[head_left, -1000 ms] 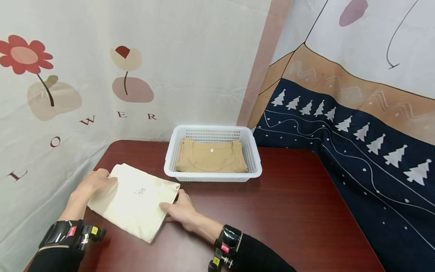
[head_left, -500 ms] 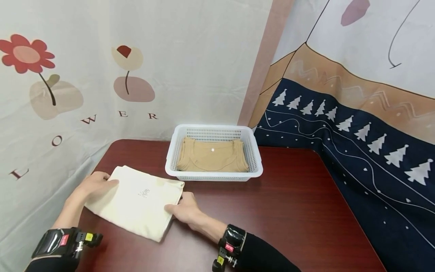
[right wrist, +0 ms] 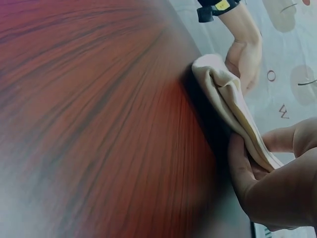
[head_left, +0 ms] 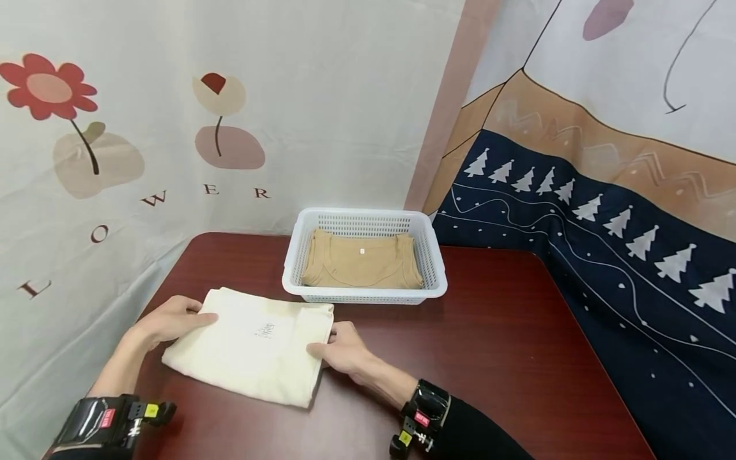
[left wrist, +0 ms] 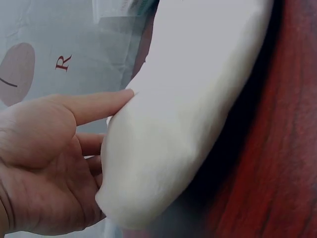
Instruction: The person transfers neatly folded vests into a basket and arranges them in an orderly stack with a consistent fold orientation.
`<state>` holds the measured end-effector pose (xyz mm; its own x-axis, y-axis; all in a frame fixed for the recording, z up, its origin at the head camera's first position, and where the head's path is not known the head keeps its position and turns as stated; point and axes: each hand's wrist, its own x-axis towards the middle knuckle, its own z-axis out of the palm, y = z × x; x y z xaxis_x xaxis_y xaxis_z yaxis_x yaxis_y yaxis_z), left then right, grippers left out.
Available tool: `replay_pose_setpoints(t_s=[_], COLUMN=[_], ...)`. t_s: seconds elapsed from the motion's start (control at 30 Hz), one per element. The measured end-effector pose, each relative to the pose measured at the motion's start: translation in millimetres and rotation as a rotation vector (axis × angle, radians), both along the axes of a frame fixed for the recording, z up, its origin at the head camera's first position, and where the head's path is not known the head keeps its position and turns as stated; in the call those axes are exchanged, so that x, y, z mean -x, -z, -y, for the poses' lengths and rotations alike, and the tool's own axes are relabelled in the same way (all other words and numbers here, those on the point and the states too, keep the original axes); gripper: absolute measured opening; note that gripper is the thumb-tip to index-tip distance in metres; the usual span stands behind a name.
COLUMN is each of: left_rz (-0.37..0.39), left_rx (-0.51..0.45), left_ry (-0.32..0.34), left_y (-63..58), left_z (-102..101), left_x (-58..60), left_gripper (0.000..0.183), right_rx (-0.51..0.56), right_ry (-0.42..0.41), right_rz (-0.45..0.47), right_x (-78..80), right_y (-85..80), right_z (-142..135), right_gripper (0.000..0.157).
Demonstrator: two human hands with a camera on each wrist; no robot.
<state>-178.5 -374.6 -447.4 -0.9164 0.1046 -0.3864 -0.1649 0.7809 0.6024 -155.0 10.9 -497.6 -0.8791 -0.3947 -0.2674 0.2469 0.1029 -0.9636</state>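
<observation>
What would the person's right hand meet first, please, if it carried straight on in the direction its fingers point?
The right hand already grips the folded cream cloth at its edge, so that cloth comes first; beyond it probably lies the left hand.

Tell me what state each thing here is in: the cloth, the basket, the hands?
Cream cloth: folded, lying on the table, held at both ends.
White basket: upright, holding a folded tan garment.
Left hand: grips the cloth's left edge.
Right hand: pinches the cloth's right edge.

Matt cream cloth [head_left: 253, 345]; glossy wood table [head_left: 489, 345].
</observation>
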Motion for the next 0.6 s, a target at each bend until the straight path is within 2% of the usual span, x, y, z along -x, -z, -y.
replay_pose_setpoints(t_s=[0.27,0.5,0.6], left_rz=[0.028,0.028,0.053], left_rx=[-0.092,-0.164,-0.214], left_ry=[-0.023,-0.017,-0.009], left_y=[7.5,9.3,8.4], left_z=[-16,-27,-31], left_x=[-7.6,-11.7,-14.8], left_gripper=[0.042,0.046,0.045], right_rx=[0.003,0.024,0.025], right_ry=[-0.013,-0.041,-0.052], right_rz=[0.003,0.021,0.023], right_x=[2.1,3.1,2.7], right_y=[-1.8,-6.7,-9.3], right_z=[-26,-42,-49], right_gripper=[0.021,0.023,0.025])
